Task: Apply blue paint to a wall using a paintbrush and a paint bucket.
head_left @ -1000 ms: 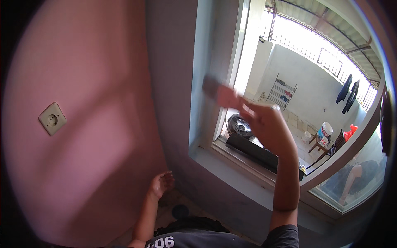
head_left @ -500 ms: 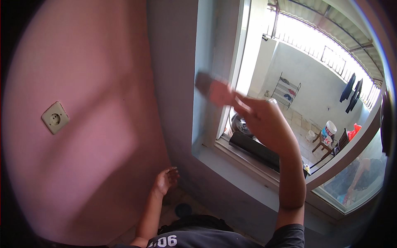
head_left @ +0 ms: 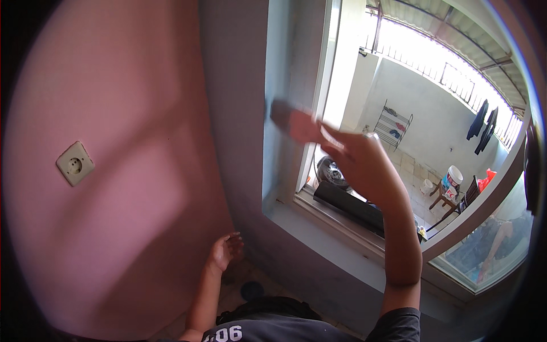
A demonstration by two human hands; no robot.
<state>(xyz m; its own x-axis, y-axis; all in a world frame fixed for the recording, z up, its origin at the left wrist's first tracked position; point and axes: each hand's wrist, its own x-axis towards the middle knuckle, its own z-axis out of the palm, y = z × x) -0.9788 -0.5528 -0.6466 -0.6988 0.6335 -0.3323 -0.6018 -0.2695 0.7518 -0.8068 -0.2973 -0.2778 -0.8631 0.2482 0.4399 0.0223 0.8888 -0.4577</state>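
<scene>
My right hand (head_left: 364, 162) is raised in front of the window opening, its fingers closed round the handle of a paintbrush (head_left: 302, 126). The brush is smeared by motion; its body looks reddish and its dark bristles reach the pale blue inner side of the window recess (head_left: 280, 68). Whether the bristles press on that surface I cannot tell. Lower down, my left hand (head_left: 227, 251) hangs near the corner of the pink wall (head_left: 125, 182), palm up, fingers loosely bent and apart, with nothing in it.
A wall socket (head_left: 75, 163) sits on the pink wall at left. Along the window sill lies a dark roll-like object (head_left: 348, 206). Outside are a small rack (head_left: 394, 126), hanging dark clothes (head_left: 481, 126) and a white bucket (head_left: 453, 176) on a stool. A glass pane (head_left: 484, 251) stands at right.
The view has shifted very slightly. My right hand still holds the brush at nearly the same spot on the recess, blurred in both frames. My left hand has hardly moved.
</scene>
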